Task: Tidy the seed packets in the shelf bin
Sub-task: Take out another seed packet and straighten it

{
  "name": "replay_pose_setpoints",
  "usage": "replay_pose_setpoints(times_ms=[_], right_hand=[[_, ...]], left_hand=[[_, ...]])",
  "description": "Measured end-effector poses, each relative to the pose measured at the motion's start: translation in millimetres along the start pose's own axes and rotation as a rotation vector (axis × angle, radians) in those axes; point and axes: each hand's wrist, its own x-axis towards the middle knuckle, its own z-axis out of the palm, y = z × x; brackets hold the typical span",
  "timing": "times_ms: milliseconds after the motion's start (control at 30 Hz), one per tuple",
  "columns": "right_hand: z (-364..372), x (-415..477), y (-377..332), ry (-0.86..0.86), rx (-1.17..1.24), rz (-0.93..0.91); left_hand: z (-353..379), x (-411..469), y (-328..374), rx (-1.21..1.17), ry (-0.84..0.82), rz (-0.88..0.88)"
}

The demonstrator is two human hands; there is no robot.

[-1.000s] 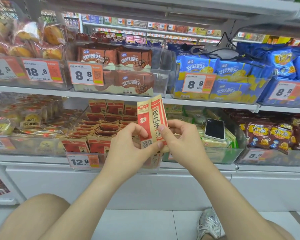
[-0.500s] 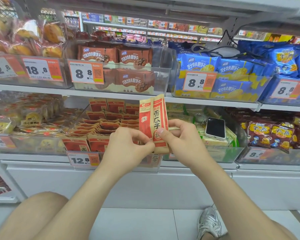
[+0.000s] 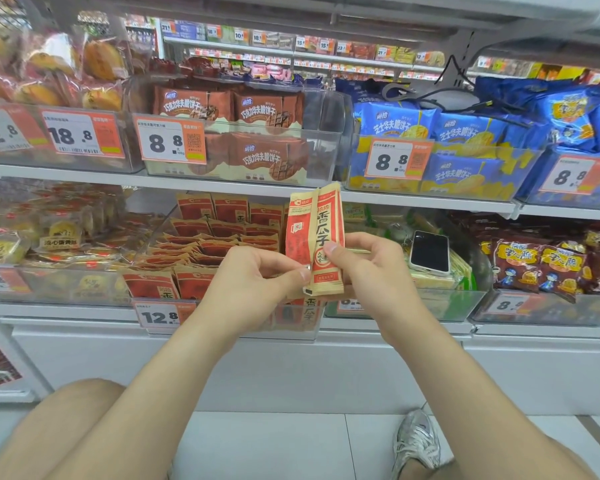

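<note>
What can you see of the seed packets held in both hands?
The seed packets look like two flat tan paper sachets with red panels, overlapped and upright. The right one shows large black characters, the left one small print. The left hand pinches the lower left, the right hand the lower right, thumb on the front. Behind them stands the clear bin of matching packets.

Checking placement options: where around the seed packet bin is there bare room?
Mostly crowded: red-and-tan seed packets fill the clear plastic bin at back, middle and front-left. Its right part is hidden by the left hand, right hand and held packets. Bare: the pale strip left of the bin; likely also headroom under the white shelf.
</note>
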Motion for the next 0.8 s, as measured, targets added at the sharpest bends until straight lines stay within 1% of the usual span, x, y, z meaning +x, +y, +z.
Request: replay_pose_setpoints(times_ms=[167,333,567,700,800], right_hand=[[0.1,-2.0,-0.7,0.020,0.041,-0.024],[0.3,-1.9,-1.7,0.012,0.076,-0.027],[-4.8,-1.3,-1.4,-0.089,0.073,-0.035],[-8.3,-1.0,0.3,-0.147,0.127,-0.012],[-11.0,-1.6,1.3,-0.191,0.141,-0.023]], left_hand=[[-2.2,0.9,0.5,-0.055,-0.041,-0.018],[-3.7,0.0,2.0,-0.094,-0.046,-0.023],[-3.6,0.6,1.7,-0.233,-0.020,-0.076],[-3.0,1.0,1.3,-0.261,0.002,-0.074],[-2.3,1.7,1.6,-0.247,0.022,-0.038]])
